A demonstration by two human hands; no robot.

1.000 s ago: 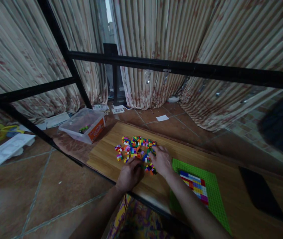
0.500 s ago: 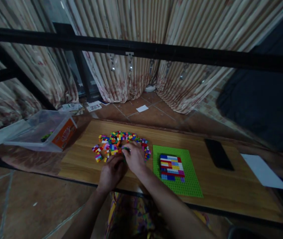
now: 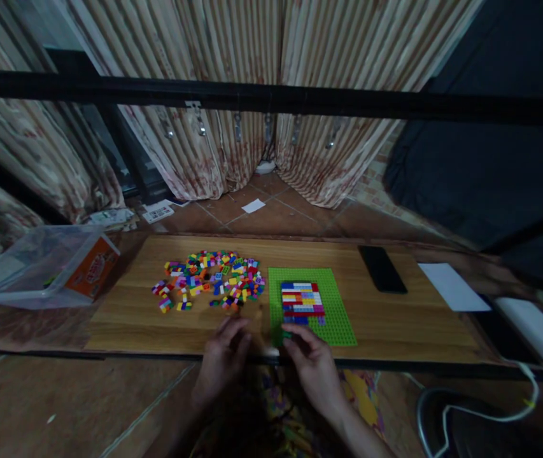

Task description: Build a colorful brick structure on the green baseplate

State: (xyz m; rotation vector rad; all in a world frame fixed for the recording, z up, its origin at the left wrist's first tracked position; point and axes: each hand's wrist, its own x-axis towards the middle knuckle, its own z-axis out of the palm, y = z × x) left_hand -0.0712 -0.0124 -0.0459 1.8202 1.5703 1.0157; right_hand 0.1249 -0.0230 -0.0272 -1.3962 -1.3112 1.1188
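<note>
A pile of small coloured bricks (image 3: 209,280) lies on the wooden board (image 3: 395,318). To its right sits a green baseplate (image 3: 338,318) with rows of coloured bricks (image 3: 302,300) pressed onto it. My right hand (image 3: 314,366) is at the board's near edge, by the baseplate's front left corner, its fingertips pinching a small green brick (image 3: 286,334). My left hand (image 3: 223,362) rests beside it on the board's near edge, fingers curled, holding nothing that I can see.
A clear plastic box (image 3: 37,267) with an orange label stands left of the board. A black phone (image 3: 382,269), a white sheet (image 3: 447,286) and a white device (image 3: 536,331) lie to the right. A black bar (image 3: 271,98) crosses above. Curtains hang behind.
Both hands have pulled back from the brick pile to the board's near edge. The right hand now holds a green brick by the baseplate. The view has swung right.
</note>
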